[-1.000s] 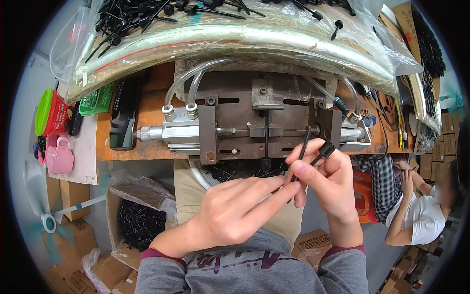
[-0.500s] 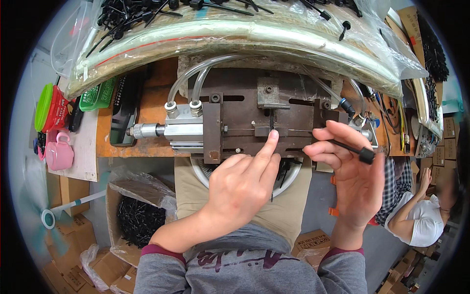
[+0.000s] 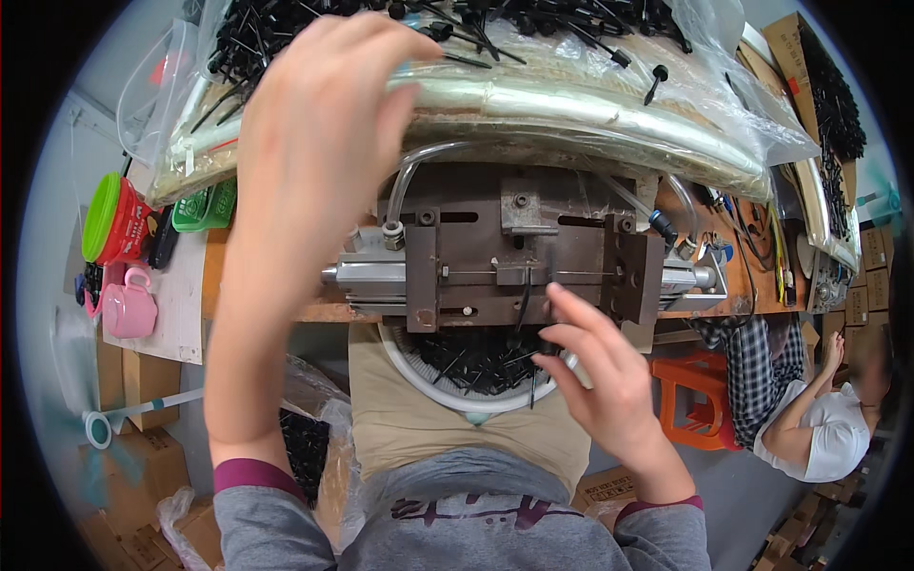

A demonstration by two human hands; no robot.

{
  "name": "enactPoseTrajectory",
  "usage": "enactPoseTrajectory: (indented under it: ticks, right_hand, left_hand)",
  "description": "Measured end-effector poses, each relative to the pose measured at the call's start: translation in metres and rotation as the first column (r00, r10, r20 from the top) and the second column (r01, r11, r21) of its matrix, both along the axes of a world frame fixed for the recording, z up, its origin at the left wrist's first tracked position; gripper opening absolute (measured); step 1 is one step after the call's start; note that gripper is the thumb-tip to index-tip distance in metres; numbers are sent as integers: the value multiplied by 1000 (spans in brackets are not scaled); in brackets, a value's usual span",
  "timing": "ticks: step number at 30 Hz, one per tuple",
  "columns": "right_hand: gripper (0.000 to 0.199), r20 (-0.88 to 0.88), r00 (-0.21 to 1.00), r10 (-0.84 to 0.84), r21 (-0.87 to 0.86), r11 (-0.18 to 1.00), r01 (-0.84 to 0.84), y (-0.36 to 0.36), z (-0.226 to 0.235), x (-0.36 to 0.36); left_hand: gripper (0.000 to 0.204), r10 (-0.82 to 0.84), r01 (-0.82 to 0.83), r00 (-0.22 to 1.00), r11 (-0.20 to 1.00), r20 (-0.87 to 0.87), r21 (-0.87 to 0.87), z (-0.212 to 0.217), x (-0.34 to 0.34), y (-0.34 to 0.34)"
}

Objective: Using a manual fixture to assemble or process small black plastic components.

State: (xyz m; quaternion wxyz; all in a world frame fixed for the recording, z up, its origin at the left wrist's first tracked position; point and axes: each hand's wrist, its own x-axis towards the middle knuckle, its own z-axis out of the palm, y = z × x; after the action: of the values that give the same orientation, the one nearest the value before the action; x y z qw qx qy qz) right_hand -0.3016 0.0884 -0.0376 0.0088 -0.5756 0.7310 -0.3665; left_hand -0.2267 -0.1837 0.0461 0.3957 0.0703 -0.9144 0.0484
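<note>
Head view: left hand raised over the bagged black ties on the table, fingers loosely apart, holding nothing. Right hand below the metal fixture, fingers apart, above the tie basket.

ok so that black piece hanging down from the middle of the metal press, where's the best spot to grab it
Probably the lower end of the black piece, coming up from below with the right hand. It hangs down from the metal press, so that free end is exposed above the white basket, while the press block crowds its top. Pinch it from the sides.
</note>
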Motion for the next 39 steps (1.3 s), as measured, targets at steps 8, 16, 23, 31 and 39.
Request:
enactPoseTrajectory:
  ticks: [8,16,23,31,39]
  right_hand:
    - [21,-301,953,20,100,995,10,-19,-3,5]
    - [33,-163,984,78,146,988,-54,-23,32,-12]
    - [29,-565,764,-312,-269,945,187,-72,90,-145]
    - [20,-310,935,-171,126,968,219,-84,95,-179]
    - [21,168,971,-171,-265,941,212,-71,87,-101]
  left_hand:
    - [22,-7,-38,968,984,252,173,6,-32,-61]
    - [10,-157,184,983,853,-96,489,13,-2,-14]
    - [31,-360,348,925,675,-122,651,-11,46,64]
    - [30,-297,212,948,852,110,478,-81,61,124]
    - [24,-179,83,946,940,270,331,-94,45,135]
